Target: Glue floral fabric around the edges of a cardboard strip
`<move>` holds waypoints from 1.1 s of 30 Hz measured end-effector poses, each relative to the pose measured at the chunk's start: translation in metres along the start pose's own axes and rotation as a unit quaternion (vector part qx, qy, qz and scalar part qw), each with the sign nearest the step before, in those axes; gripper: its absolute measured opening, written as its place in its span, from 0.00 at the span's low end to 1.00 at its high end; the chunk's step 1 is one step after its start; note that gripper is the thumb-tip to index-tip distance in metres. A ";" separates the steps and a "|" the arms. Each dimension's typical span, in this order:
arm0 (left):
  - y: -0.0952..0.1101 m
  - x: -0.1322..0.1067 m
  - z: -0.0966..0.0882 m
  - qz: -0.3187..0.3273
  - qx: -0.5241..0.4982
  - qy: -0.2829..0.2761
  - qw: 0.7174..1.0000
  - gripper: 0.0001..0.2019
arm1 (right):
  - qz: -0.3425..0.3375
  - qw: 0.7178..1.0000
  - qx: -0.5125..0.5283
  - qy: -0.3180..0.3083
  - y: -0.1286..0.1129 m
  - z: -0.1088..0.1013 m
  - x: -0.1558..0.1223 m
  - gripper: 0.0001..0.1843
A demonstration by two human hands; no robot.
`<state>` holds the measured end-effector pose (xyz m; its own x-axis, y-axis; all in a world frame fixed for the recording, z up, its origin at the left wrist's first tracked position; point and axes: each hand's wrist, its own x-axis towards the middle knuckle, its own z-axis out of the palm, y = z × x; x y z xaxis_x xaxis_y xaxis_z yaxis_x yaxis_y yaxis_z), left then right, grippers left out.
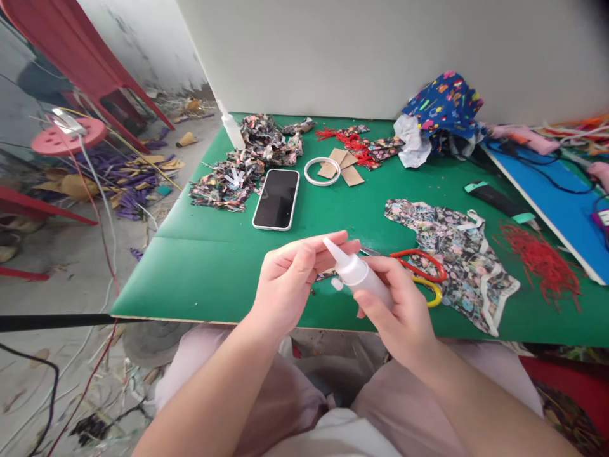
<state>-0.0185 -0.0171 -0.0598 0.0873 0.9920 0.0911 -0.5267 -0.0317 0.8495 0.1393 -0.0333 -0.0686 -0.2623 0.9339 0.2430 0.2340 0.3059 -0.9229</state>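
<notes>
My right hand [397,304] is wrapped round a small translucent glue bottle [359,274], its nozzle tilted up and to the left. The fingers of my left hand [290,279] lie together and meet the nozzle tip; I cannot make out anything in them. A small white cap [337,284] rests on the green table [214,260] just below the bottle. Both hands hover over the table's near edge, above my lap.
Red and yellow scissors [425,274] lie on floral fabric [457,254] right of my hands. A phone [276,198], a white ring [322,171], card pieces [343,166], fabric scraps [242,168], another bottle [232,129], red threads [542,260] and a blue board [552,197] lie farther back.
</notes>
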 end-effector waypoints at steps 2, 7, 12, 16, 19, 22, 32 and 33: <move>0.001 0.000 0.000 -0.009 0.004 0.000 1.000 0.13 | 0.010 1.000 0.018 0.000 -0.001 0.000 -0.001 0.15; 0.002 -0.002 0.001 -0.013 0.029 0.008 0.999 0.09 | -0.019 0.999 -0.024 0.012 0.001 0.001 0.001 0.16; 0.002 -0.001 0.000 0.005 0.047 0.019 0.999 0.07 | -0.147 0.971 -0.180 0.058 0.008 0.001 0.004 0.24; 0.003 -0.001 0.000 0.024 0.051 0.025 0.998 0.06 | -0.214 0.941 -0.245 0.091 0.014 0.000 0.005 0.27; 0.003 -0.003 0.002 0.035 0.065 0.040 0.996 0.05 | -0.224 0.936 -0.254 0.099 0.017 0.003 0.007 0.29; 0.003 -0.003 0.004 0.033 0.101 0.072 0.992 0.05 | -0.214 0.944 -0.234 0.095 0.014 0.004 0.007 0.28; 0.012 0.019 -0.039 0.128 0.365 0.237 0.891 0.23 | 0.035 0.986 0.047 0.154 0.020 -0.036 0.025 0.13; 0.012 0.018 -0.044 0.122 0.429 0.231 0.865 0.23 | 0.045 0.982 0.070 0.171 0.022 -0.041 0.028 0.12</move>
<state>-0.0605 0.0061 -0.0711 -0.3896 0.8798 0.2724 0.3557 -0.1291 0.9256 0.1755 0.0076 -0.0702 0.0893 0.9710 0.2217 0.1039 0.2123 -0.9717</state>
